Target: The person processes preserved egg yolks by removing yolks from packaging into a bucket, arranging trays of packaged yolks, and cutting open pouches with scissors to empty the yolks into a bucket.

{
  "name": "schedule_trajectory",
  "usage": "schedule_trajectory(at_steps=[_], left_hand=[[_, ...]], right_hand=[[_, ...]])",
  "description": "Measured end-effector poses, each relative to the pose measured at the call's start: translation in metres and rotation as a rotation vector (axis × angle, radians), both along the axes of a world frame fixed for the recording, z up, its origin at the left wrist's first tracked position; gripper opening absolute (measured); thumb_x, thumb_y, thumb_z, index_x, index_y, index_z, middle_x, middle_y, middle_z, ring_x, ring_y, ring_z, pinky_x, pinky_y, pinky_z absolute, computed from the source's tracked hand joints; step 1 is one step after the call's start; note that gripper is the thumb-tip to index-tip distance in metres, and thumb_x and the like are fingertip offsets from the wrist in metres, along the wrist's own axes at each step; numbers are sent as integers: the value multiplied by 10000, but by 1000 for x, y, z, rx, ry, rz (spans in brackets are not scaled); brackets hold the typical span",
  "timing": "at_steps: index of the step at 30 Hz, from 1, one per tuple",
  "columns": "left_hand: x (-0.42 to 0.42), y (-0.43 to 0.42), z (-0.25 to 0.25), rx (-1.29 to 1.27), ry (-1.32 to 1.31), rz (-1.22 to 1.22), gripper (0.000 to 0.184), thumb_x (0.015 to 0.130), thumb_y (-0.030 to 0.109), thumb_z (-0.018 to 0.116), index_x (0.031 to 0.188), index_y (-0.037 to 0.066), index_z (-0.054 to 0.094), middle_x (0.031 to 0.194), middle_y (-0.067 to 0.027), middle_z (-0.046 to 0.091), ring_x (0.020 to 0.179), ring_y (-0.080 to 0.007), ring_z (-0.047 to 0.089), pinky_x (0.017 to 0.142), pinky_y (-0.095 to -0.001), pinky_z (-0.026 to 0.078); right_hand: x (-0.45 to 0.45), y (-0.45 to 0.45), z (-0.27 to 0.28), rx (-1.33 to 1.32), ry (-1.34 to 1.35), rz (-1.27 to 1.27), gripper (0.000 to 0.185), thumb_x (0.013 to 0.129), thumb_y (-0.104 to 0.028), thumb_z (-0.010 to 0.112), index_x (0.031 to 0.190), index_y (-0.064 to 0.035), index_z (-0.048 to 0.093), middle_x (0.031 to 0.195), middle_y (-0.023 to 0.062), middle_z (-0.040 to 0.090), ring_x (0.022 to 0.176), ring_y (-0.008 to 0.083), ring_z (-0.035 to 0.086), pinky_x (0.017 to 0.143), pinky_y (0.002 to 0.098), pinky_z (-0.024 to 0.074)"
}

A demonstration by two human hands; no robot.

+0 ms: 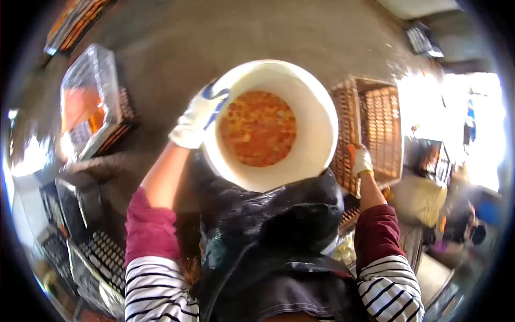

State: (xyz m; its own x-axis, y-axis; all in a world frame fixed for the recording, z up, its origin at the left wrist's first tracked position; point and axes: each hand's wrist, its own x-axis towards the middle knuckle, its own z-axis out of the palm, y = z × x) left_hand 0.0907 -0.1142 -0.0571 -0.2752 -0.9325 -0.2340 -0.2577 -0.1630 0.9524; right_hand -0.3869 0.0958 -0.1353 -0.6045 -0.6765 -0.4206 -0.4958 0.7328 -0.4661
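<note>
A white bucket [316,129] stands in front of my body, tilted so that I look down into it. At its bottom lie many small orange and reddish pieces [257,129], resembling chopped carrot. My left hand [201,115], in a white glove with blue on the fingers, grips the bucket's left rim. Beside the brown plastic crate [398,134] on the right is my gloved right hand [363,161], closed at the crate's near side. A small orange item [351,152] shows at its fingers; its kind is unclear. A black apron [268,214] covers my lap against the bucket.
On the left stands a crate lined with clear plastic [94,107], with orange contents. Dark crates [102,263] sit at lower left. Another person [461,225] is at the far right, near a bright doorway [477,129]. The floor [241,32] looks wet and brown.
</note>
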Motion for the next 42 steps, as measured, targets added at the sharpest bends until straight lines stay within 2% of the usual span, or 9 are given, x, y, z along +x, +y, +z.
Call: schedule_trajectory(at_steps=[9, 17, 21, 23, 26, 33, 34, 40, 42], left_hand=[[-2, 7, -14, -13, -14, 102, 441, 824, 293, 590, 1205, 85, 513, 887, -120, 632, 703, -200, 607, 589, -307, 489], [-6, 8, -33, -93, -167, 225, 557, 776, 305, 680, 1239, 58, 492, 1120, -122, 600, 994, -211, 575, 852, -284, 445], [23, 17, 15, 402, 461, 171, 522, 820, 345, 623, 1235, 55, 498, 1154, -131, 575, 1018, -245, 554, 890, -309, 424], [37, 15, -81, -338, 315, 127, 349, 908, 186, 497, 1224, 38, 502, 1268, -155, 481, 1116, -219, 503, 959, -316, 405], [84, 19, -61, 368, 629, 516, 349, 894, 157, 527, 1215, 25, 504, 1199, -119, 549, 1101, -184, 524, 959, -282, 410], [100, -14, -49, -727, -577, 363, 517, 760, 267, 672, 1211, 70, 513, 1146, -126, 569, 1087, -285, 524, 978, -390, 370], [86, -17, -48, -725, -618, 232, 550, 795, 396, 612, 1238, 94, 491, 1228, -140, 517, 1176, -285, 457, 1032, -438, 294], [13, -59, -61, -401, -940, -284, 723, 868, 504, 422, 1392, 37, 250, 1220, -195, 507, 1147, -329, 472, 1057, -442, 227], [5, -69, -43, -220, -978, -517, 529, 894, 444, 407, 1204, 29, 511, 989, -133, 625, 958, -289, 589, 923, -404, 351]], right_hand=[[-10, -134, -14, 53, 294, 302, 432, 765, -373, 574, 940, 22, 597, 833, 235, 629, 769, 365, 616, 683, 426, 490], [80, -266, -14, 22, 397, 813, 315, 819, -304, 565, 959, -23, 593, 926, 211, 622, 859, 349, 605, 740, 424, 481], [60, -318, -44, 20, -583, 606, 304, 876, -289, 524, 1041, -46, 601, 1004, 136, 628, 946, 248, 585, 808, 347, 461], [144, -317, 43, 277, 185, 1039, 342, 867, -286, 548, 1118, -55, 572, 1081, 123, 608, 1018, 220, 558, 871, 322, 426], [180, -345, 75, 212, 308, 1255, 416, 863, -304, 558, 1200, -62, 537, 1163, 105, 583, 1082, 190, 532, 930, 289, 391], [190, -326, 73, 67, 90, 862, 451, 907, -361, 441, 1228, -53, 514, 1189, 45, 555, 1056, 156, 515, 914, 263, 376], [155, -328, 44, -71, -645, 690, 449, 906, -354, 442, 1205, -29, 526, 1147, 48, 580, 1025, 158, 533, 896, 279, 390], [166, -310, 60, -136, -388, 587, 427, 930, -381, 425, 1113, -25, 572, 981, 79, 643, 901, 178, 583, 809, 296, 437], [167, -299, 51, -271, -129, 732, 423, 924, -384, 446, 1045, -13, 609, 904, 46, 638, 820, 132, 571, 751, 268, 442]])
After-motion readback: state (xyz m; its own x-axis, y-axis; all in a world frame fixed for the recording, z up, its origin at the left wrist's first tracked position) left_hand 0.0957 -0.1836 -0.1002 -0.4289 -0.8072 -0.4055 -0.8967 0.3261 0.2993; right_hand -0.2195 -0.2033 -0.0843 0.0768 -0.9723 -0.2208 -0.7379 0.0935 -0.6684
